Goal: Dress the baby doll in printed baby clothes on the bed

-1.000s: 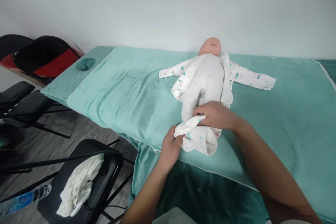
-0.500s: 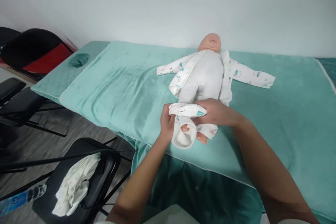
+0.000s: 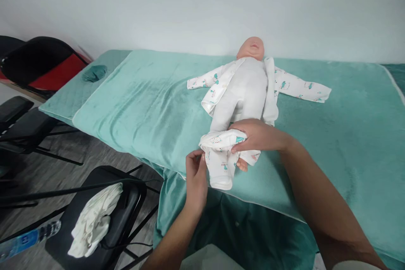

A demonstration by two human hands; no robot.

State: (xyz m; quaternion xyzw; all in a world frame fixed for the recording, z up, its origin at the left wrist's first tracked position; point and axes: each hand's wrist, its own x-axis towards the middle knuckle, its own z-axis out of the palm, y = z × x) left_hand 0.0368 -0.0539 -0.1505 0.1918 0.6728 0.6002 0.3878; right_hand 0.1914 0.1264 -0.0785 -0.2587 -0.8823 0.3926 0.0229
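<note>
A baby doll (image 3: 248,86) with a white cloth body lies on its back. Its arms are inside a white printed jacket (image 3: 218,89) that hangs open at the front. White printed baby pants (image 3: 221,166) are bunched around its lower legs. My right hand (image 3: 257,135) grips the pants' waistband over the shins, thumb below and fingers above. At the side of the pant leg on the left, my left hand (image 3: 196,173) pinches the fabric edge between thumb and fingers. One doll foot (image 3: 242,164) shows beside the pants; the other is hidden inside the pant leg.
The doll lies on a massage bed with a green cover (image 3: 152,93), close to the wall. A black folding chair (image 3: 126,202) at lower left holds a crumpled white cloth (image 3: 96,219). A water bottle (image 3: 30,238) and further black chairs (image 3: 38,67) are at the left.
My left hand has left the waistband and moved down to the side of the pant leg. That leg now hangs lower and covers the foot. My right hand keeps its hold.
</note>
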